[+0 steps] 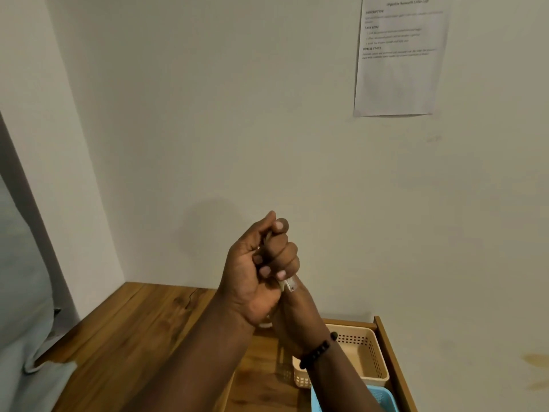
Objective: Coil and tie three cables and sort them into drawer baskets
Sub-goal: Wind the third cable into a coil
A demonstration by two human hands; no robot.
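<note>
Both hands are raised together in front of the wall, above the wooden top. My left hand (246,278) is curled in a fist, thumb up. The fingers of my right hand (282,254) curl against it. Both grip a pale cable (269,237), which is mostly hidden inside the hands. Its clear plug (289,285) sticks out below the fingers. In the open drawer (390,358) at the lower right sit a beige basket (375,349) and, nearer me, a blue basket (387,395). My right forearm covers part of each.
A wooden tabletop (133,337) runs from the wall corner to the drawer. Grey cloth (26,292) hangs over its left edge. A printed sheet (398,60) is stuck on the wall at the upper right.
</note>
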